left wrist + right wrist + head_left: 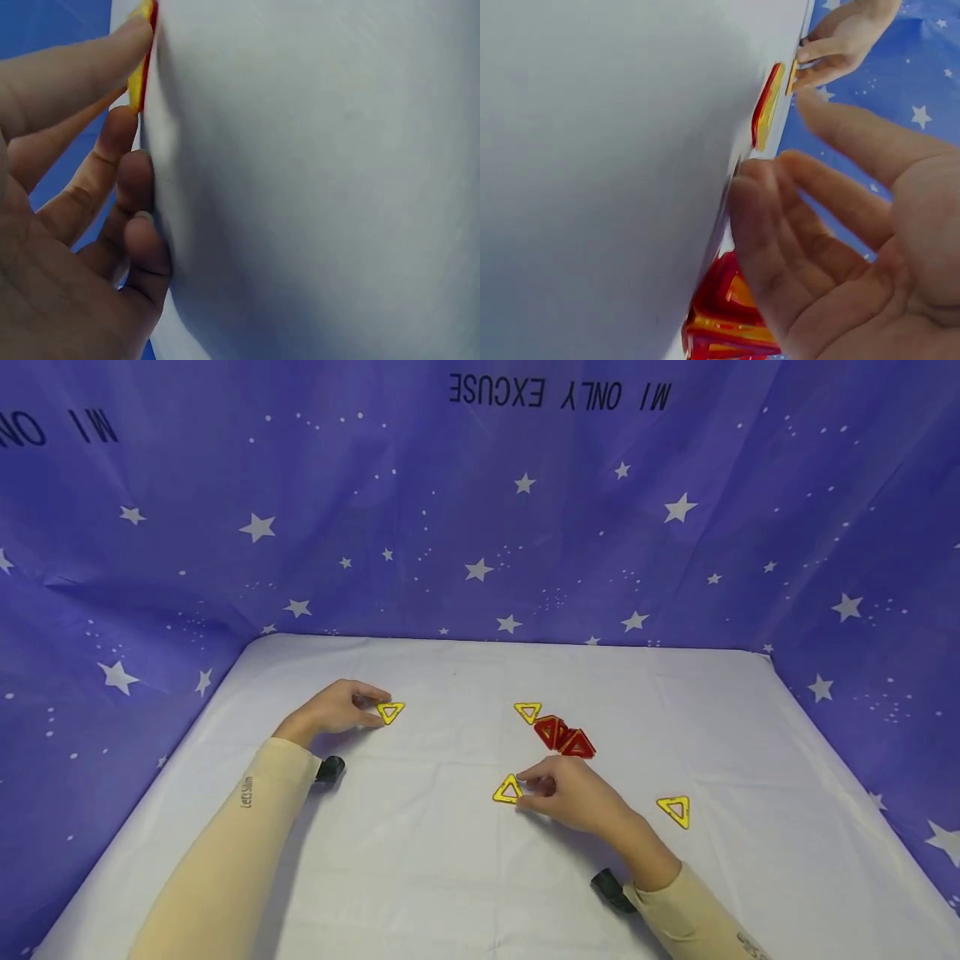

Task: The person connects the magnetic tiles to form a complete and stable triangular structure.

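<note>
Between the thumb and fingers of my left hand (341, 706) is a yellow triangular magnetic tile (382, 713), a triangle with an open centre and a red side edge seen in the left wrist view. It lies at the tabletop, left of centre. My right hand (577, 793) is beside another yellow triangular tile (498, 796), which lies flat. In the right wrist view the thumb and fingers are spread apart, with a gap between them and that tile (768, 109). Behind the right hand sit several red triangular tiles (551, 732), clustered together and partly raised.
A third yellow triangle (528, 708) lies by the red cluster's far left corner. One more yellow triangle (676, 810) rests to the right of my right forearm. A white cloth covers the table (435, 860); a purple star-printed curtain (420, 485) stands behind and at both sides.
</note>
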Available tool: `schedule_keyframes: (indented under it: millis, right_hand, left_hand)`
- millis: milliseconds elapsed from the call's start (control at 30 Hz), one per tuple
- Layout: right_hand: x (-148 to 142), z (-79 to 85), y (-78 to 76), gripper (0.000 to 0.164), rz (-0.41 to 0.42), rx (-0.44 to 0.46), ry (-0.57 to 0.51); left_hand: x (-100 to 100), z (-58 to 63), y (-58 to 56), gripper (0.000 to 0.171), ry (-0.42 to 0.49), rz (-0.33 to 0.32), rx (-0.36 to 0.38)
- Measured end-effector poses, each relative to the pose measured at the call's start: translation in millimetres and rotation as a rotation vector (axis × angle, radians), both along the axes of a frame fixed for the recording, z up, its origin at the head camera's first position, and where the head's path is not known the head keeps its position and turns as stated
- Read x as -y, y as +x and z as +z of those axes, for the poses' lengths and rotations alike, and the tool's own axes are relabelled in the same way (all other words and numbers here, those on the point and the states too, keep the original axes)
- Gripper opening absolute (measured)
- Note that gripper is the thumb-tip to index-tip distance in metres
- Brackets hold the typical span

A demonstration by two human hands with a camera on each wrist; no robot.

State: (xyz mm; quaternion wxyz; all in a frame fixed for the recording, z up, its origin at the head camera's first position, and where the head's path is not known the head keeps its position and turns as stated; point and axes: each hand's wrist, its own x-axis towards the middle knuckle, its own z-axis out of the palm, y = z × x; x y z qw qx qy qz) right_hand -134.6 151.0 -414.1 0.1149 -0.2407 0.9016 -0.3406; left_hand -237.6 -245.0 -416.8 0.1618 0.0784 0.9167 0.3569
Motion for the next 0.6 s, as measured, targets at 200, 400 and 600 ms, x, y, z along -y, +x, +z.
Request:
schedule_keyframes:
  millis: [200,400,600]
  right_hand:
    - [6.4,-0.8,0.9,0.030,-0.029,0.006,0.048]
    - [10.0,-0.4,1.1,0.032,-0.027,-0.009,0.082]
    - [9.8,-2.0,1.9,0.034,-0.028,-0.012,0.100]
  left_hand:
    - [0.8,-2.7,-2.1,0.045,-0.036,0.037,0.003]
    - [0.9,-0.9,-0.1,0.038,-0.047,0.052,-0.006]
    - [-5.3,5.9,4.1,0.040,0.056,0.069,0.019]
